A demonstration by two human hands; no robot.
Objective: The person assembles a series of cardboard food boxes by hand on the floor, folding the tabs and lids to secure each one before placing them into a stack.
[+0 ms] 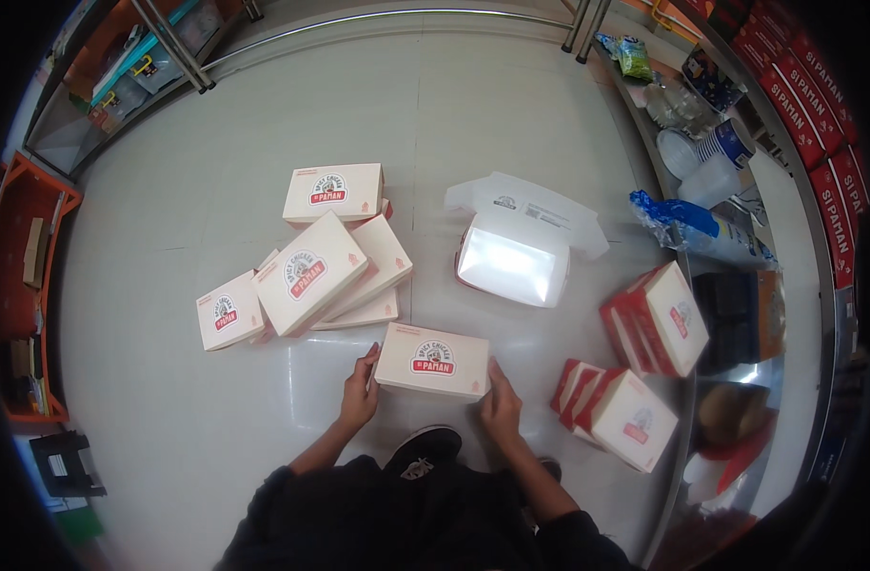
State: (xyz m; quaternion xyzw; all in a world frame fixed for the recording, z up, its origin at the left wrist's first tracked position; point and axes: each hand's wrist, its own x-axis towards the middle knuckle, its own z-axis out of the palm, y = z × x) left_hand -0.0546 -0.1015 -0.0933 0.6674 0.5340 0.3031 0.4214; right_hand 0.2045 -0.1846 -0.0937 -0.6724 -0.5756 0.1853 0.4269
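Observation:
A closed white food box with a red and black printed emblem (pixel 432 360) is held level between my two hands, above the floor near my shoes. My left hand (pixel 361 388) grips its left end, and my right hand (pixel 500 403) grips its right end. Just beyond it to the left lies a loose heap of similar closed boxes (pixel 311 271), some overlapping at angles. To the right of the heap, an unfolded box (pixel 516 257) lies with its lid flaps spread and its shiny white inside showing.
Two stacks of boxes with red sides, a farther stack (pixel 665 319) and a nearer stack (pixel 625 419), stand at the right beside a metal shelf (pixel 678 476). That shelf bears plastic cups (pixel 721 147) and blue packaging (pixel 687 221). An orange cabinet (pixel 21 285) stands at the left.

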